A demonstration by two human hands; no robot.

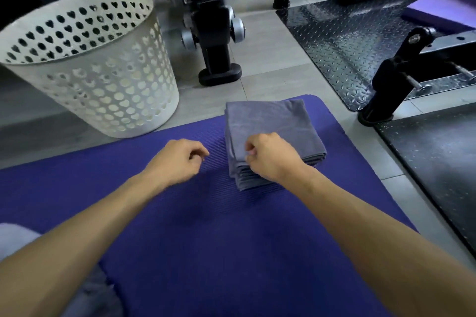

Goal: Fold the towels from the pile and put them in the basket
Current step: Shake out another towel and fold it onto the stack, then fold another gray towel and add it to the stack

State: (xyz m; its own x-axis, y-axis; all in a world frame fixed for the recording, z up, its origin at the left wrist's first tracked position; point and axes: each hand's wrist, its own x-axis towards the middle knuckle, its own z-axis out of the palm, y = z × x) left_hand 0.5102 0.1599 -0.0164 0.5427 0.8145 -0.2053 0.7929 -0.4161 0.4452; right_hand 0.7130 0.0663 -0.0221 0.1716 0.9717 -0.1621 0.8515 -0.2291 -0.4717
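1 stack of grey towels sits on the purple mat, right of the white basket, which looks empty from my angle; my right hand pinches the top towel's near-left corner, while my left hand hovers beside the stack, fingers loosely curled on nothing; I judge the step is lifting 1 towel off; I'd peel only the top layer, and let the left hand catch the other corner.
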